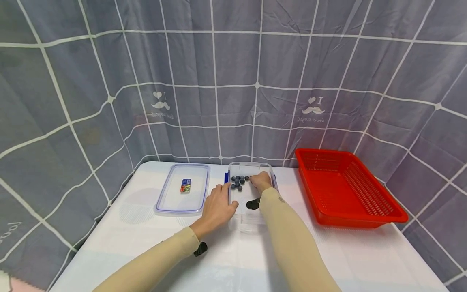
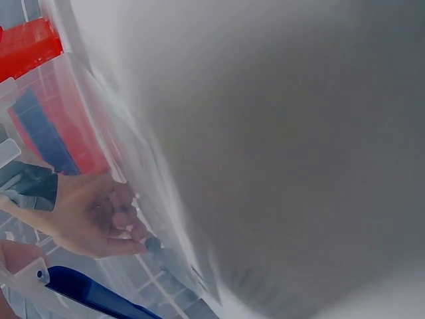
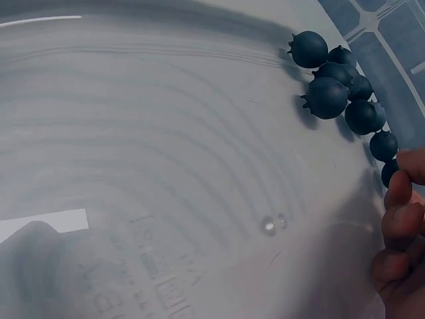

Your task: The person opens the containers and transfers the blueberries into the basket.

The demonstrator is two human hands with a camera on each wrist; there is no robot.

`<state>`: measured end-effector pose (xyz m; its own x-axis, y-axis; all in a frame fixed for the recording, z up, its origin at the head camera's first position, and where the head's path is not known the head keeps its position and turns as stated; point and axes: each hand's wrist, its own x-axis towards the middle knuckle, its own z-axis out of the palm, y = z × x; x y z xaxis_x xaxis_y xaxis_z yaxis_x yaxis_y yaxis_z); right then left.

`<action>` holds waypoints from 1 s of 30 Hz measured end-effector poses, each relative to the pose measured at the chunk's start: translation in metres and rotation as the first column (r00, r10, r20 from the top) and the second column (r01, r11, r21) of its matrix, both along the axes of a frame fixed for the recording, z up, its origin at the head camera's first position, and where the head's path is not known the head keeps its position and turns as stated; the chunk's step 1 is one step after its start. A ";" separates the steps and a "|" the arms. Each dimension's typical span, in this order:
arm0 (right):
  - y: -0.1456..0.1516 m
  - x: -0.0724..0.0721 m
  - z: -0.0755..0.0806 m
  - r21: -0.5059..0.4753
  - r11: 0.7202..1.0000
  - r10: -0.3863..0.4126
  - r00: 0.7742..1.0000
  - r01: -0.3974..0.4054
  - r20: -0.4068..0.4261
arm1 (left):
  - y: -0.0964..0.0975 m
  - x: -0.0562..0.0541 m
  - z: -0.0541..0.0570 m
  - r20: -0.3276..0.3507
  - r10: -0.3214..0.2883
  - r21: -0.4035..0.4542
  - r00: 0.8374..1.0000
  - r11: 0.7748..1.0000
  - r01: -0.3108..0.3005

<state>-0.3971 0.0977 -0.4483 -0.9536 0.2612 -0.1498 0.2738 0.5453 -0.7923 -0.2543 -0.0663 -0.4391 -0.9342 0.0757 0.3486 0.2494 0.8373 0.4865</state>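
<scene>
A clear plastic storage box [image 1: 251, 164] stands before me with several dark blueberries [image 1: 237, 181] clustered toward its far left. Reaching inside, my right hand [image 1: 260, 181] pinches a blueberry [image 3: 389, 175] between thumb and forefinger, at the end of the row in the right wrist view. My left hand [image 1: 217, 205] rests at the box's left side, fingers extended along the rim and thumb spread apart. The left wrist view looks through the clear wall, where the right hand [image 2: 93, 212] shows beyond a blue latch [image 2: 93, 294].
A clear lid [image 1: 168, 190] with a blue-edged seal and a small colourful label [image 1: 185, 185] lies left of the box. To the right sits a red perforated plastic basket [image 1: 339, 190]. A grey grid-patterned curtain [image 1: 233, 101] hangs behind the white-covered table [image 1: 135, 243].
</scene>
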 end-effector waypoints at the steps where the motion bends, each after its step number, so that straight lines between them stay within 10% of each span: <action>1: 0.000 0.000 0.000 0.007 1.000 -0.004 1.000 0.004 -0.003 | 0.000 0.000 0.000 0.009 -0.005 -0.003 1.000 1.000 0.005; 30: -0.003 0.004 -0.003 0.100 0.995 0.001 1.000 0.001 -0.024 | -0.009 -0.007 -0.004 0.113 -0.085 0.016 0.990 0.996 0.084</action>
<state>-0.3933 0.0944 -0.4511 -0.9566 0.2736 -0.1005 0.2557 0.6218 -0.7403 -0.2616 -0.0750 -0.4427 -0.9581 0.1527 0.2423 0.2618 0.8101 0.5247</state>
